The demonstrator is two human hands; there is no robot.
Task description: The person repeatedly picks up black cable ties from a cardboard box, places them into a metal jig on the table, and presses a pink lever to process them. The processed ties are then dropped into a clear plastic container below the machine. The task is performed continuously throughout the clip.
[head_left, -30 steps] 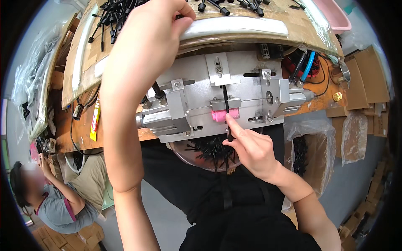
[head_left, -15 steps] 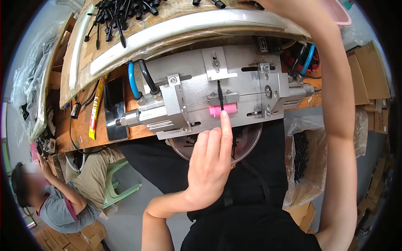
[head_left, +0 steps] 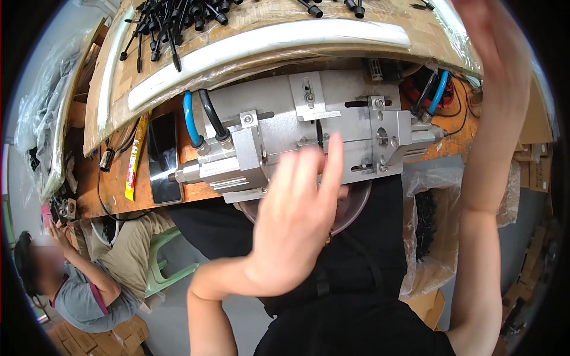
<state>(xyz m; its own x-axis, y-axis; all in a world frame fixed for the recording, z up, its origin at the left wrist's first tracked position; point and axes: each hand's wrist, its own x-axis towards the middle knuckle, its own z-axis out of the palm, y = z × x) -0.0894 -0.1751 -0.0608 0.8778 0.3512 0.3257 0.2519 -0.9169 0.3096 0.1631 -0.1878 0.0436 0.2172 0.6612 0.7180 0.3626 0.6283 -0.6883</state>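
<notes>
**Left hand over the fixture slot, right hand up at the parts pile**

I saw the left hand [head_left: 297, 222] spread open and empty, fingers [head_left: 332, 163] pointing up and away from the body, lying across the front of the metal fixture [head_left: 309, 133]. Its fingertips reached the short black pin [head_left: 319, 133] that stood in the fixture's middle slot, with the pin's long axis running away from me, roughly in line with those fingers. I could not tell whether the fingertips actually touched the pin or only covered it. The pin lay straight ahead of that hand, just beyond the fingertips.

The right hand [head_left: 493, 41] was raised well apart, up at the far right edge of the cardboard tray [head_left: 267, 24], near the loose black pins [head_left: 172, 18] scattered there. It ran out of the picture, so I could not tell whether it was clenched or released. I judged the left hand much the nearer to the fixture's slot; the right was nearer the supply pile. A bag of black parts [head_left: 427, 219] hung below the bench on the right.
</notes>
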